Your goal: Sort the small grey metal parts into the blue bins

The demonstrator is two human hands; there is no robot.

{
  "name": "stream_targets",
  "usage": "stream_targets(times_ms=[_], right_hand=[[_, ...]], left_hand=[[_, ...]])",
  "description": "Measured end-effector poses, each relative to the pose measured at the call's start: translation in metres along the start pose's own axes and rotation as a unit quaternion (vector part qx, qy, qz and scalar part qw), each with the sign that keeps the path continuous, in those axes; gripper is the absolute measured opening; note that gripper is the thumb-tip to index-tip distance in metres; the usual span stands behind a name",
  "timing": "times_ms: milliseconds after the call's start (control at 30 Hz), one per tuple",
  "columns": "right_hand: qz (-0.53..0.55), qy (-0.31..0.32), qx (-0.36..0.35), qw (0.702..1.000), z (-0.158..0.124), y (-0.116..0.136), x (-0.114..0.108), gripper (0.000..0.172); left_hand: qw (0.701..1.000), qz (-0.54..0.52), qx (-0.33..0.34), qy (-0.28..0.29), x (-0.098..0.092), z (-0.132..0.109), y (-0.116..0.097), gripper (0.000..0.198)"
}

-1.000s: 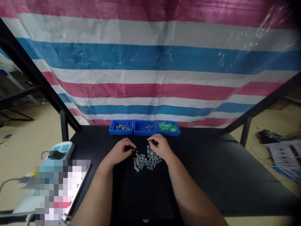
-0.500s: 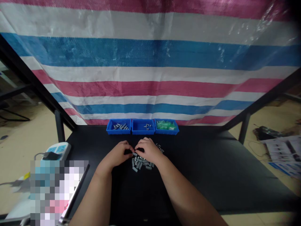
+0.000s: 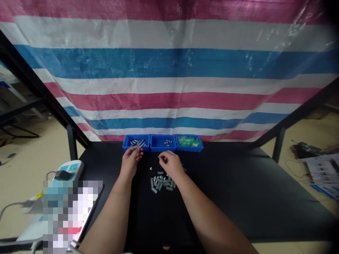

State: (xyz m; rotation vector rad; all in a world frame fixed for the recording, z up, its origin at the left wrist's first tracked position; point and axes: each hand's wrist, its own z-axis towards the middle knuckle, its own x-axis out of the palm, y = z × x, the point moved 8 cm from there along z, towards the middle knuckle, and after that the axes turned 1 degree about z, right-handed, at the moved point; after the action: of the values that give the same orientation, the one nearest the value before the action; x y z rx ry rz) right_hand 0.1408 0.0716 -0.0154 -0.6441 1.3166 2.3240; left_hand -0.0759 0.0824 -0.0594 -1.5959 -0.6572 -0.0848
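A pile of small grey metal cylinders [image 3: 161, 183] lies on the black table [image 3: 238, 190]. My left hand [image 3: 130, 162] reaches toward the left blue tray [image 3: 136, 142], its fingertips pinched on a small grey cylinder at the tray's front edge. My right hand [image 3: 171, 164] hovers just behind the pile, fingers curled and pinched on a tiny piece I cannot make out. One loose small part [image 3: 150, 168] lies between the hands. The middle blue tray [image 3: 163, 143] holds a few small screws. The right blue tray [image 3: 189, 143] holds green parts.
A striped pink, white and blue tarp [image 3: 169, 70] hangs behind the table. A white and blue power strip [image 3: 69, 168] sits at the table's left edge, near a blurred patch. Black frame bars [image 3: 42, 91] rise at both sides. Papers and cables [image 3: 317, 165] lie on the floor, right.
The hands were together over the pile. Now they have parted: the left has moved forward to the left tray, the right has lifted slightly behind the pile.
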Motion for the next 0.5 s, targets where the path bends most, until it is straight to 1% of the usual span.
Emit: stream_targets(times_ms=[67,133,200,267,300,367,433,500], right_hand=[[0.072,-0.059,0.028,0.995,0.003,-0.012,-0.007,0.01],[0.144,-0.112,0.069,0.981,0.006,-0.027,-0.012,0.011],[0.213,-0.162,0.107,0.957,0.007,-0.041,-0.014,0.019],[0.268,-0.198,0.124,0.934,0.007,-0.05,-0.015,0.035],[0.289,-0.206,0.126,0.927,0.007,-0.052,-0.015,0.04],[0.315,-0.202,0.122,0.919,0.008,-0.055,-0.012,0.039],[0.317,-0.192,0.115,0.922,0.007,-0.055,-0.01,0.032],[0.28,-0.185,0.103,0.937,0.006,-0.053,-0.012,0.026]], left_hand=[[0.999,-0.035,0.015,-0.022,-0.005,0.004,-0.001,0.047],[0.998,-0.057,0.022,-0.03,-0.007,0.005,-0.002,0.045],[0.997,-0.073,0.014,-0.012,-0.004,0.005,-0.002,0.044],[0.996,-0.083,-0.001,0.032,0.005,0.003,-0.001,0.048],[0.995,-0.085,-0.006,0.058,0.01,0.001,-0.001,0.052],[0.992,-0.075,-0.006,0.101,0.018,-0.003,-0.002,0.057],[0.992,-0.043,0.001,0.119,0.021,-0.004,-0.001,0.055],[0.993,0.012,0.01,0.119,0.019,-0.004,0.0,0.05]])
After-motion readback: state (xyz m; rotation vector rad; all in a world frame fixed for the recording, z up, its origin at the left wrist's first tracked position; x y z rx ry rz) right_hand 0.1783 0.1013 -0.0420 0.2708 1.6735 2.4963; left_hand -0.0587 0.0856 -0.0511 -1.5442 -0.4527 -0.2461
